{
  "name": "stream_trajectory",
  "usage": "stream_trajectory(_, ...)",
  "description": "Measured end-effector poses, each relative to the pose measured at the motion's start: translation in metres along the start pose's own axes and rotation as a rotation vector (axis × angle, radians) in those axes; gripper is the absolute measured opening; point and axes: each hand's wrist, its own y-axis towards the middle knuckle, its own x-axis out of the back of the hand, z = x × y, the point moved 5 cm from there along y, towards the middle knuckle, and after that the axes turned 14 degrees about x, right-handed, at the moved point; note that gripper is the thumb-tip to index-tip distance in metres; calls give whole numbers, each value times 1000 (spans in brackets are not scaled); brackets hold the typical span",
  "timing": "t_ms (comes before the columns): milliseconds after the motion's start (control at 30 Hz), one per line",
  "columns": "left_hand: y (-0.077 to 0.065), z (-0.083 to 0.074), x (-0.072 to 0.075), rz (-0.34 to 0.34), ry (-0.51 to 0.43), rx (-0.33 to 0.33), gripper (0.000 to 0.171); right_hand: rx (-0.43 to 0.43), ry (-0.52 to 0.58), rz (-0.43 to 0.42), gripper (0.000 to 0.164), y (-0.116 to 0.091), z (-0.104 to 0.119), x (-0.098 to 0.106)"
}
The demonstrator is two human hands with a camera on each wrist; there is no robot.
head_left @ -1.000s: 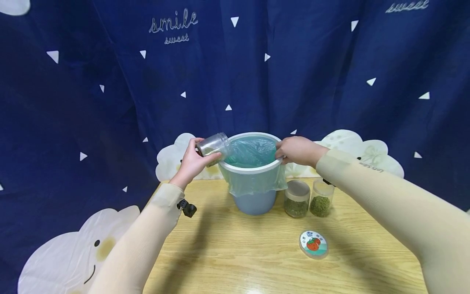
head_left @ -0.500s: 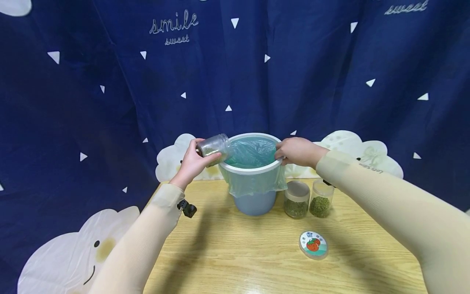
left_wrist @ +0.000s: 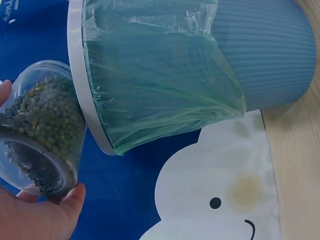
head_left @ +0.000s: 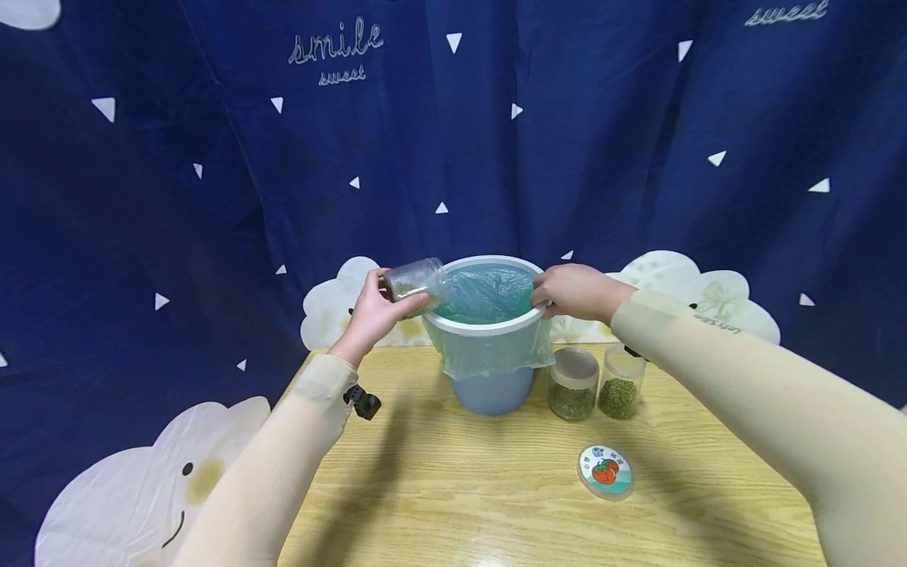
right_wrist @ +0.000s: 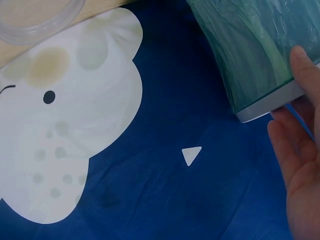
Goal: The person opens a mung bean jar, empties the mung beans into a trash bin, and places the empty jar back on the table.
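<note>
Left hand [head_left: 372, 316] — fingers curled round a tilted jar [head_left: 420, 277] of grains [left_wrist: 55, 107] beside a bin [head_left: 491, 395], near the far edge of the surface [head_left: 453, 488]; right hand [head_left: 575, 290] — fingers gripping the bin's rim [head_left: 483, 328].

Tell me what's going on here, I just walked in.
A person's left hand holds a clear jar tilted toward a blue bin lined with a green bag; greenish grains show in that jar. The right hand grips the bin's white rim. Beside the bin stand a wider jar and a narrower jar, both part-filled; a round lid lies on the table in front.
</note>
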Motion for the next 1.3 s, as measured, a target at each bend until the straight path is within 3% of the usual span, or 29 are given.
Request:
stream_trajectory(433, -1, -1, 1, -7, -1, -3, 86, -7, 2, -5, 18, -1, -1, 0)
stream_trajectory(833, 0, -6, 2, -41, 40, -58, 79, 6, -6, -8, 17, -1, 0, 0)
stream_trajectory(1300, -1, -13, 0, -20, 44, -44, 84, 9, -6, -8, 18, -1, 0, -1)
